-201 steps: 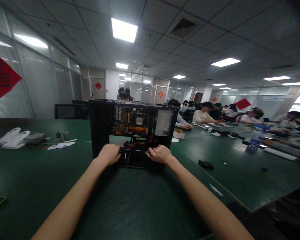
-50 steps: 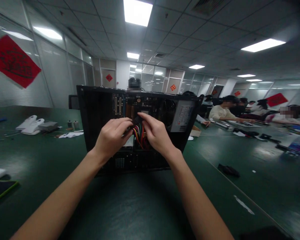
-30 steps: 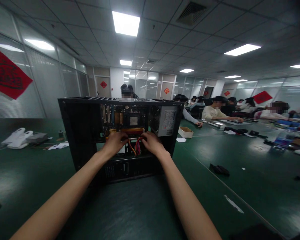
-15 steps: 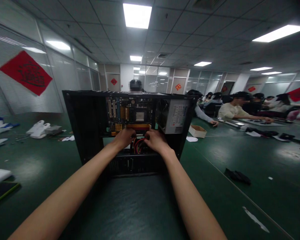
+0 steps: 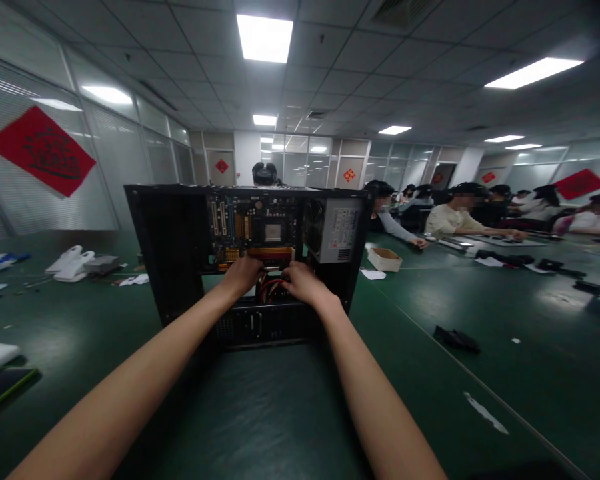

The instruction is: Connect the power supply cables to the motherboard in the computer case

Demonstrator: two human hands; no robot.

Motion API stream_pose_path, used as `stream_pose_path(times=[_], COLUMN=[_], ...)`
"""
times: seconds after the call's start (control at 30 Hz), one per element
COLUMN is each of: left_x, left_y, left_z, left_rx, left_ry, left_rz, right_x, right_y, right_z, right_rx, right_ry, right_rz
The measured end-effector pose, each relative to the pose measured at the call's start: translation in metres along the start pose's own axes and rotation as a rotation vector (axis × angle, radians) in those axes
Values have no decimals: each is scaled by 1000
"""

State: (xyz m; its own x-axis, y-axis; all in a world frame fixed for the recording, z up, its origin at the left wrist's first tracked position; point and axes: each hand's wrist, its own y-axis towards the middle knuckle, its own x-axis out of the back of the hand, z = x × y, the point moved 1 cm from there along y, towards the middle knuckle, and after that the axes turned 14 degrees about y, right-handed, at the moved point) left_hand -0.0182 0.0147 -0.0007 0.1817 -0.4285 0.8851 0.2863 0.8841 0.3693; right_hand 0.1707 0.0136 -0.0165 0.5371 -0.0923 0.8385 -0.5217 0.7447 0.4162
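Note:
A black computer case (image 5: 143, 257) stands on a green table with its side off. Inside it, a motherboard (image 5: 273, 233) is mounted at the back and a power supply (image 5: 341, 230) sits at upper right. My left hand (image 5: 244, 275) is closed at the left end of the orange and red memory slots (image 5: 270, 254). Opposite it, my right hand (image 5: 303, 280) has curled fingers at the slots' right end. A thin pale strip shows between the fingertips; what they pinch is hidden. Red and black cables (image 5: 272, 289) hang just below, between the hands.
A small open box (image 5: 385, 260) and paper (image 5: 373, 274) lie right of the case. A black cloth-like item (image 5: 457, 339) is nearer me. White bags (image 5: 71, 263) are at left. Several people sit along the table at right, one person's hand (image 5: 420, 244) resting on it.
The view has turned slightly to the right, so the scene sits further left. Both hands stay at the memory slots, with little visible movement against the case.

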Motion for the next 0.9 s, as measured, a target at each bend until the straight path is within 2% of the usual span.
stream_pose_path(times=[0.13, 0.23, 0.37, 0.43, 0.53, 0.6, 0.9], left_x=[2, 8, 21, 25, 26, 25, 23], left_y=[-1, -7, -37, -59, -87, -95, -97], left_z=[1, 1, -10, -23, -41, -46, -35], left_rx=[12, 45, 100, 32, -70, -90, -159], left_ry=[-17, -49, -252, -298, -116, -5, 29], left_rz=[11, -8, -112, -92, -55, -48, -66], right_x=[-4, -6, -5, -5, -4, -4, -4], right_y=[1, -1, -5, -6, -5, -5, -5], right_z=[4, 7, 8, 8, 9, 11, 16], right_rx=[-53, -81, -132, -154, -160, -147, -85], right_ry=[2, -4, -8, -6, -7, -7, -10], right_rz=[62, 22, -47, -51, -40, -28, -23])
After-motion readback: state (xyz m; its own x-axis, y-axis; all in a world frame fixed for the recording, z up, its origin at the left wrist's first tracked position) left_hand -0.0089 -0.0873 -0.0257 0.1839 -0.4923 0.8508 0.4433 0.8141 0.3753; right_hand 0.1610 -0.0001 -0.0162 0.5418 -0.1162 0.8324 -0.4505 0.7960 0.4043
